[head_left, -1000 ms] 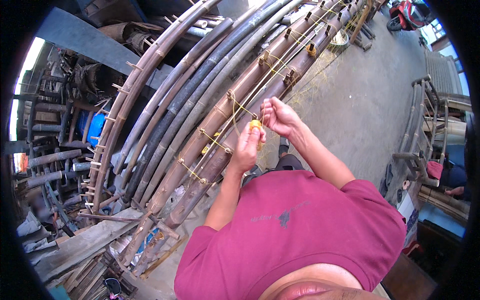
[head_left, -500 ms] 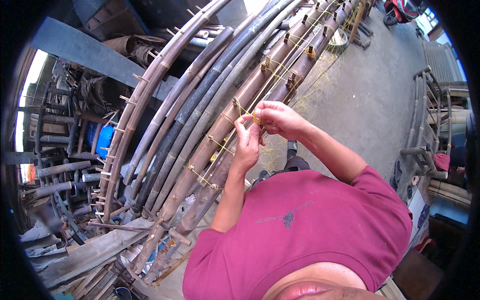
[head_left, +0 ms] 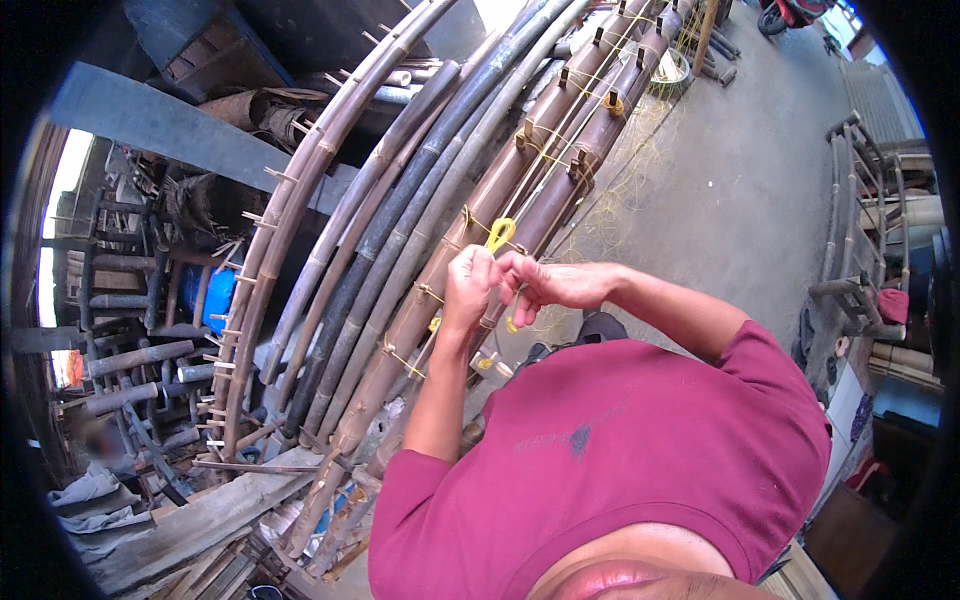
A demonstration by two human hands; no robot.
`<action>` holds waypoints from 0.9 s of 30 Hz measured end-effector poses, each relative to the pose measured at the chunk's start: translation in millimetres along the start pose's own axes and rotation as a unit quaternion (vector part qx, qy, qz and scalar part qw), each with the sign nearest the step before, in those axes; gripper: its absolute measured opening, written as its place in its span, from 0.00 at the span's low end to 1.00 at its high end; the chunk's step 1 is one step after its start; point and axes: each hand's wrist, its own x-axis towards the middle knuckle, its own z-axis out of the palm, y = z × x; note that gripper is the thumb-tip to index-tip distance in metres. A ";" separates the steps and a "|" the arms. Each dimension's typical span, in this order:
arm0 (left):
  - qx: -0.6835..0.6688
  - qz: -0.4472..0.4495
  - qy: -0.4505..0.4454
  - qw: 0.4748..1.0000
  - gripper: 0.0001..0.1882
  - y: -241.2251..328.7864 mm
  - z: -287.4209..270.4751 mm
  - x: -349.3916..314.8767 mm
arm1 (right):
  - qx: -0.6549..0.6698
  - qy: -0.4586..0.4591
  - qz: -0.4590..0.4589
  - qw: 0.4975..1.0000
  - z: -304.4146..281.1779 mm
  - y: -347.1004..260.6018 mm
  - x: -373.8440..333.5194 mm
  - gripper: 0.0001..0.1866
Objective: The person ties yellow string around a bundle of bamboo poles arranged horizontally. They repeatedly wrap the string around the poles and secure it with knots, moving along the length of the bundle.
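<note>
A looped bundle of yellow cord (head_left: 500, 235) sticks up from my left hand (head_left: 467, 290), whose fingers are closed around its lower part. Right against it, my right hand (head_left: 555, 284) has its fingers curled, pinching a thin strand of the same cord; the fingertips are partly hidden. Both hands are above a pair of long brown bamboo poles, a left one (head_left: 550, 105) and a right one (head_left: 606, 130). Dark pegs stand out along the poles, and thin yellow cord is wound around and between them.
More curved bamboo poles (head_left: 385, 235) lie to the left, the outermost set with small pale pegs. Loose yellow strands trail over the concrete floor (head_left: 720, 190) to the right. Bamboo frames (head_left: 850, 230) stand at far right, and a red motorbike (head_left: 795, 12) at the top.
The hands have lowered slightly toward me. The left hand has turned into a fist with the yellow loop now showing above it; the right hand has dropped beside it.
</note>
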 end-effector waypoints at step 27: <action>0.168 0.177 0.029 0.969 0.11 -10.6 21.7 86.4 | -0.266 0.296 -0.089 0.913 -44.4 2.8 30.4 0.21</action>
